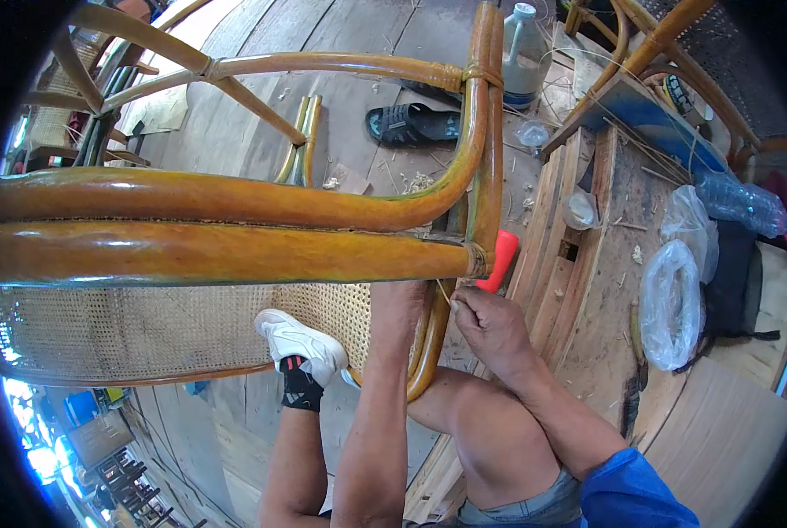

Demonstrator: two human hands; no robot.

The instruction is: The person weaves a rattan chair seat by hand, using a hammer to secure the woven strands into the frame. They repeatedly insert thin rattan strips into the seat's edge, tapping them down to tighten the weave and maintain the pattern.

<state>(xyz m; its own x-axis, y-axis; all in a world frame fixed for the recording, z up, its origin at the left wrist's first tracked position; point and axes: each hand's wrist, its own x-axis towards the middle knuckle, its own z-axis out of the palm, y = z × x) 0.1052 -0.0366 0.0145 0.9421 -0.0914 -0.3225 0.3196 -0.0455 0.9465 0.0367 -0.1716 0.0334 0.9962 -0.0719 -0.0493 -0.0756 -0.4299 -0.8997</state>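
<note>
A glossy amber rattan chair frame (235, 253) with woven cane panels (129, 330) lies across my legs. My right hand (492, 333) is closed, its thumb and forefinger pinching a thin cane strip (444, 292) just below the corner joint. Wrapped binding (476, 260) circles the pole end at that joint. My left hand (400, 304) reaches up under the thick double pole beside a curved upright; its fingers are hidden behind the frame. Close to the joint, past my right hand, shows a bright red object (499, 261), partly covered by the pole.
A black sandal (411, 125) and a white jug (524, 66) stand beyond the frame. Wooden beams (556, 238), plastic bags (672, 304) and a clear bottle (741, 204) lie at right. My white shoe (301, 341) rests near the cane panel. Shavings litter the plank floor.
</note>
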